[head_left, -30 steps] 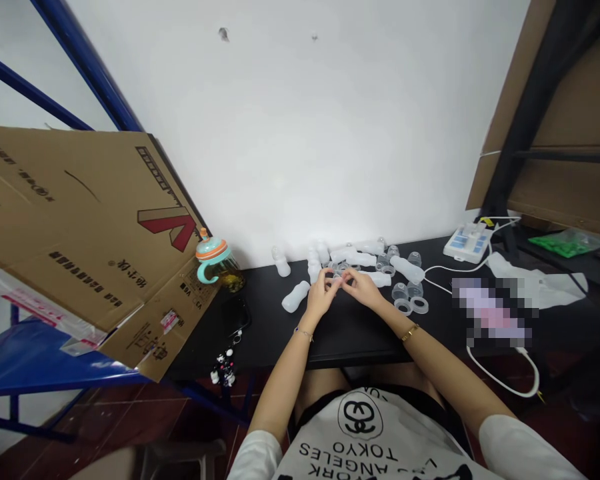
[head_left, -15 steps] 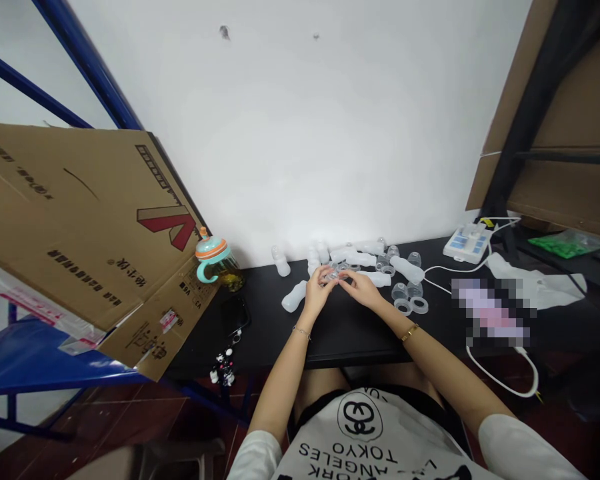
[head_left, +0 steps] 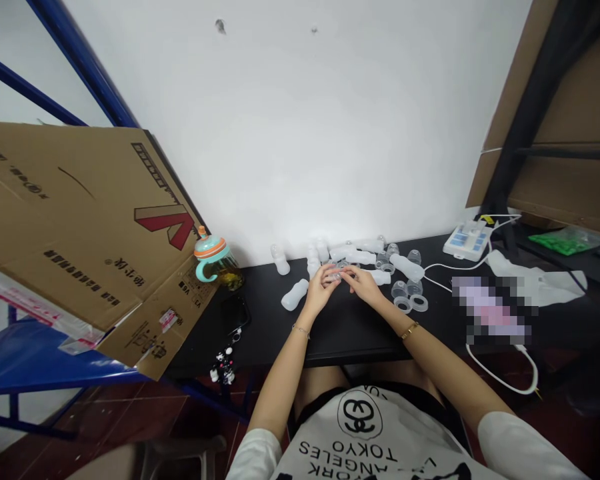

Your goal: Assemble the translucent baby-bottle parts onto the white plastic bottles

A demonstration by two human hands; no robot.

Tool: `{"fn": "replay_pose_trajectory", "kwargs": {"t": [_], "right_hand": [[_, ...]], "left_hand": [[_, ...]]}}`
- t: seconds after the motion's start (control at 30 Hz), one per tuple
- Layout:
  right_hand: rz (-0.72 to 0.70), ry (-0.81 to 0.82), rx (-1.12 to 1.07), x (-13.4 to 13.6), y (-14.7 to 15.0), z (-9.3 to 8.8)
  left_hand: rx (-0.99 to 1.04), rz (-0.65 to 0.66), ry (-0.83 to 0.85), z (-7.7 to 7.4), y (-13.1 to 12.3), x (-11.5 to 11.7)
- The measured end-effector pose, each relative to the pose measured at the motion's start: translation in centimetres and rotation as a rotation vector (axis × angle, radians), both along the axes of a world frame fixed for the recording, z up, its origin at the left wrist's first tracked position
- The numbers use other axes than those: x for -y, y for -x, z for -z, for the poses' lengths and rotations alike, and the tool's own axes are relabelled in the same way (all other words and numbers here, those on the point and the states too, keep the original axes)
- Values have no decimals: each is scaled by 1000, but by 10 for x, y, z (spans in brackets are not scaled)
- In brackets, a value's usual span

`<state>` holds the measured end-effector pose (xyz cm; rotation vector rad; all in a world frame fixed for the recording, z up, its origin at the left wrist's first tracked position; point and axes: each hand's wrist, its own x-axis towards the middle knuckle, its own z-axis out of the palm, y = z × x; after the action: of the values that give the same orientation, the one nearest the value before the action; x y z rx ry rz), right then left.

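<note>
Fingers of my left hand point(head_left: 321, 285) and right hand point(head_left: 363, 283) are pinched together on a small clear plastic piece point(head_left: 335, 274), too tiny to make out its shape, just above the matte black desk point(head_left: 340, 327). Frosted, rounded bottles point(head_left: 295, 295) and glossy see-through rings point(head_left: 420, 303) lie scattered around. Teal-lidded sippy cup point(head_left: 215, 263) on the left has amber liquid in it.

bottles point(head_left: 361, 257) crowd rear, rings point(head_left: 411, 304) rt, desk point(head_left: 340, 330) front bare, box point(head_left: 105, 233) lt
</note>
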<state>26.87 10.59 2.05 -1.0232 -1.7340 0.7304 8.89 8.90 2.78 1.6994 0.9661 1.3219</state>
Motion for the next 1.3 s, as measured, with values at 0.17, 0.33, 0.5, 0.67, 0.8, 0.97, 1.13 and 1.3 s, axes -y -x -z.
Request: {"fn": "replay_pose_trajectory", "kwargs": {"t": [0.17,0.33,0.5,0.67,0.8,0.97,1.13,1.3], "right_hand": [[47,-38,49,1,-3,-3],[92,-127,167,0,-3,-4],[75,-148,275,-1,-4,-2],[63,-135,345,-2,-4,1],[37,-109,389,-2,-4,4],[22,-93,363,0,-3,0],[123,-149,196,4,-8,-13],[283,-156,16,3,-23,-23]], "left_hand": [[-162,-126,-34,-4,0,5],[-459,-255,-94,-2,3,6],[-609,-243,-65,3,4,5],[-643,-242,-53,3,6,7],[-679,-249,-35,4,6,8],[-701,-236,-15,6,7,6],[-684,-227,-24,9,7,4],[-583,-290,-58,1,3,6]]}}
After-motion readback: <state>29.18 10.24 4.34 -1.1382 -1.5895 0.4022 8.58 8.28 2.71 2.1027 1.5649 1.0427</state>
